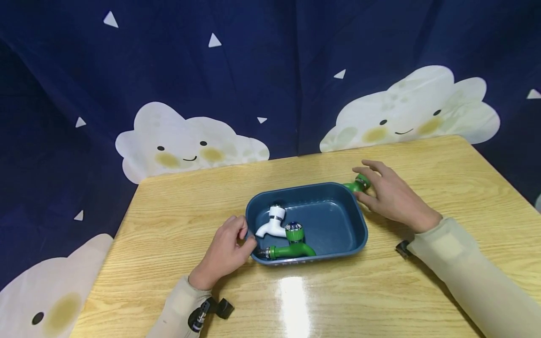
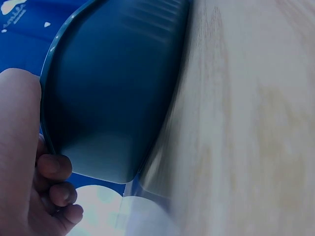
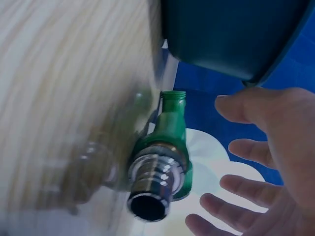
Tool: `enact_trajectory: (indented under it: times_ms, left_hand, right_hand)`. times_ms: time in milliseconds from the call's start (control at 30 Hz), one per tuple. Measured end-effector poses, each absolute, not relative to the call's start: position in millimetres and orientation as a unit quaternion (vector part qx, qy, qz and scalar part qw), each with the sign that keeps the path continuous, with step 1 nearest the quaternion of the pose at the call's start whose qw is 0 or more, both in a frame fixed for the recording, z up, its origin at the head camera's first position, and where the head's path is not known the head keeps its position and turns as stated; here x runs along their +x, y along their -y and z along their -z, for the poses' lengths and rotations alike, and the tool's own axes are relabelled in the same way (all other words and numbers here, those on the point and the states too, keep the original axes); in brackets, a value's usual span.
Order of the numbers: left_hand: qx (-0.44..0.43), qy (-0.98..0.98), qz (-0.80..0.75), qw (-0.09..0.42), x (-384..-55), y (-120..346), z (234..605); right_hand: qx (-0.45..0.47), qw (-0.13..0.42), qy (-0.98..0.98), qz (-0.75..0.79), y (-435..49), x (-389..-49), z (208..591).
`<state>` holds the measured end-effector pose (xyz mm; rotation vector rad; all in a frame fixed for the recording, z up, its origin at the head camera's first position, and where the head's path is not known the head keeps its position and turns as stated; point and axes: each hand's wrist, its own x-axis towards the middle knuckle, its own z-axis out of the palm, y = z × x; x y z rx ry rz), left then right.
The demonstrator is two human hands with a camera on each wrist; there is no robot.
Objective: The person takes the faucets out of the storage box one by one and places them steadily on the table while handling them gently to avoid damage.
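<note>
A dark blue plastic basin [image 1: 306, 258] stands on the table, holding a white tap [image 1: 276, 220] and a green tap [image 1: 291, 249] in its left part. My left hand [image 1: 226, 251] pinches the basin's left rim between thumb and curled fingers. Behind the basin's far right corner lies another green tap [image 1: 358, 183], partly hidden by basin and hand. Over this tap is my right hand [image 1: 390, 195], its fingers spread apart and its thumb beside the basin's rim. The right wrist view shows the tap's chrome threaded end [image 3: 152, 189] apart from the fingers.
The wooden table [image 1: 181, 206] reaches back to a navy curtain [image 1: 253, 70] printed with clouds and triangles. Black wrist straps [image 1: 207, 312] show at the cuffs. Light glares off the tabletop in front of the basin.
</note>
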<state>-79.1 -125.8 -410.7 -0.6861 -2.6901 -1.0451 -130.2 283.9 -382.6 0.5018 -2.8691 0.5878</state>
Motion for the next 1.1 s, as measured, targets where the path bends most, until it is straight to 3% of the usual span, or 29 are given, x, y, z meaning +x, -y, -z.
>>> enact_trajectory:
  times_ms: [1100]
  left_hand:
    - [-0.227, 0.905, 0.349, 0.09, -77.7, 125.6, 412.5]
  right_hand:
    - [0.218, 0.184, 0.936, -0.204, -259.2, -106.7, 353.1]
